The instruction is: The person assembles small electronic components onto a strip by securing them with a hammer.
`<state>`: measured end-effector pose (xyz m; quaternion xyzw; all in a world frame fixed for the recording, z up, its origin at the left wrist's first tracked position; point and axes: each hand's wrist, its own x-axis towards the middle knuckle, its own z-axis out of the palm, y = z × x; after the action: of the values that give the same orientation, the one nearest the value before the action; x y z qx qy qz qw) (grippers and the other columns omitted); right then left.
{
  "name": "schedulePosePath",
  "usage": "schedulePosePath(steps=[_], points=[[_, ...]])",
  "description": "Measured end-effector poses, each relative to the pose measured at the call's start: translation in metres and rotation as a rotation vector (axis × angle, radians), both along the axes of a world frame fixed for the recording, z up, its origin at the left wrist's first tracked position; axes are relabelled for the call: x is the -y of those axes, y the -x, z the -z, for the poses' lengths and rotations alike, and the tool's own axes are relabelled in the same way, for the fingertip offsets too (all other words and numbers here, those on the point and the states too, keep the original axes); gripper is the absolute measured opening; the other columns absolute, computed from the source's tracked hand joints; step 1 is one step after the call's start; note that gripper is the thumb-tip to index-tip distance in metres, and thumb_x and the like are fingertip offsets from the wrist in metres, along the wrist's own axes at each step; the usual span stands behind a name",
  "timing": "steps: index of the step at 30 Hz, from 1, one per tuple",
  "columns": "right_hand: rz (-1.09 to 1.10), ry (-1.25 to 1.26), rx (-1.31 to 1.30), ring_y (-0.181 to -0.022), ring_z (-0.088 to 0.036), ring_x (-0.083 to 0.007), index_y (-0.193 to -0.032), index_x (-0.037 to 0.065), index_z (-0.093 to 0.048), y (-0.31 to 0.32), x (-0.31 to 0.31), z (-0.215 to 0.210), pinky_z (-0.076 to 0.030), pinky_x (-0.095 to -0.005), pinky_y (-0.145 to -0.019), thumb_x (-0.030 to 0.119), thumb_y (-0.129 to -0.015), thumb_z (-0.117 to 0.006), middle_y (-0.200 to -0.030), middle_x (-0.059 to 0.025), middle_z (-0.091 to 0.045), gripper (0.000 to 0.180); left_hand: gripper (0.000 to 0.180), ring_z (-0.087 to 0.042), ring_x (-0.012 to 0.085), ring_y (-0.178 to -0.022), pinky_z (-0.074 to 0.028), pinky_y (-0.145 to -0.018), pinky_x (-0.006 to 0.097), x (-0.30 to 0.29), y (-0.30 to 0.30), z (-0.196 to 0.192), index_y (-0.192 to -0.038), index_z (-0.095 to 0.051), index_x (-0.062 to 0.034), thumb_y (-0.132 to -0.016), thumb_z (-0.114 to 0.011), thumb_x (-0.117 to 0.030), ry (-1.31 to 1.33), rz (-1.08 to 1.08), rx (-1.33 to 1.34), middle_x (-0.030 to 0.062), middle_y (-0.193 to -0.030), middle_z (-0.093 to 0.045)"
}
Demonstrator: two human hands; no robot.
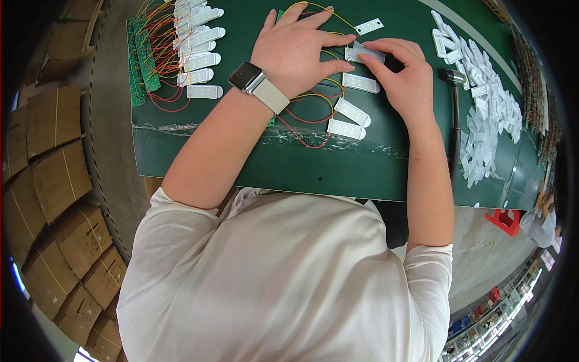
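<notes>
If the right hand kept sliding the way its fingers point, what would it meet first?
The right hand points toward the person's left, already pinching a small white module. Straight beyond it lie the left hand's fingertips, likely the first contact; depth looks shared on the green mat.

This is a factory assembly floor. A green worktop (338,172) carries a heap of white plastic covers (488,114), rows of white LED modules (199,42) wired in red and yellow to green circuit boards (140,60), and a hammer (454,114). Flattened cardboard cartons (54,181) are stacked at the left, and lit work lines (500,326) show far off at lower right.
</notes>
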<state>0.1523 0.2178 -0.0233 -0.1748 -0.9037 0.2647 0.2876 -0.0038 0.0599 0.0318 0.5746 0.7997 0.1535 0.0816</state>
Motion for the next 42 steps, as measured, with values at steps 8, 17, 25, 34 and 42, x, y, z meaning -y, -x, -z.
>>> schedulePosePath(steps=[8, 17, 25, 34, 42], points=[[-0.045, 0.031, 0.055, -0.104, -0.061, -0.0251, -0.098, 0.011, -0.080, 0.004, 0.001, 0.000, -0.052, -0.0368, -0.090, 0.022, -0.079, -0.086, -0.102, 0.0001, -0.075, 0.022, 0.049, -0.039, 0.0378, -0.148, -0.028, -0.123, 0.056, -0.005, 0.010, 0.034, -0.132, -0.073, -0.0309, -0.089, -0.072, -0.053, -0.047, -0.019, -0.097, 0.0102, -0.157, -0.051], [-0.056, 0.056, 0.083, -0.105, -0.061, -0.0258, -0.099, 0.012, -0.081, 0.003, 0.000, 0.001, -0.051, -0.0368, -0.092, 0.024, -0.079, -0.085, -0.104, 0.0009, -0.074, 0.023, 0.050, -0.040, 0.0390, -0.148, -0.028, -0.122, 0.056, -0.005, 0.009, 0.034, -0.131, -0.073, -0.0306, -0.087, -0.073, -0.055, -0.064, -0.029, -0.081, 0.0114, -0.156, -0.052], [-0.051, 0.075, 0.093, -0.108, -0.061, -0.0253, -0.101, 0.013, -0.081, 0.003, 0.002, -0.003, -0.050, -0.0366, -0.094, 0.026, -0.081, -0.085, -0.106, 0.0001, -0.074, 0.025, 0.049, -0.038, 0.0389, -0.149, -0.026, -0.123, 0.056, -0.004, 0.011, 0.034, -0.131, -0.073, -0.0304, -0.087, -0.075, -0.051, -0.055, -0.035, -0.059, 0.0107, -0.157, -0.050], [0.059, 0.539, 0.178, -0.088, -0.069, -0.0175, -0.094, 0.008, -0.076, 0.025, -0.004, -0.004, -0.054, -0.0338, -0.079, 0.034, -0.077, -0.089, -0.100, -0.0037, -0.074, 0.034, 0.049, -0.038, 0.0382, -0.148, -0.027, -0.123, 0.057, -0.001, 0.006, 0.012, -0.132, -0.073, -0.0289, -0.087, -0.075, -0.051, -0.004, -0.002, 0.070, 0.0103, -0.157, -0.050], [0.046, 0.466, 0.343, -0.076, -0.050, -0.0101, -0.081, 0.008, -0.054, 0.026, -0.017, 0.004, -0.043, -0.0293, -0.067, 0.021, -0.083, -0.088, -0.079, 0.0038, -0.056, 0.036, 0.048, -0.039, 0.0378, -0.147, -0.028, -0.122, 0.058, -0.001, 0.006, 0.015, -0.131, -0.073, -0.0277, -0.089, -0.073, -0.049, -0.031, -0.003, 0.011, 0.0125, -0.156, -0.051]])
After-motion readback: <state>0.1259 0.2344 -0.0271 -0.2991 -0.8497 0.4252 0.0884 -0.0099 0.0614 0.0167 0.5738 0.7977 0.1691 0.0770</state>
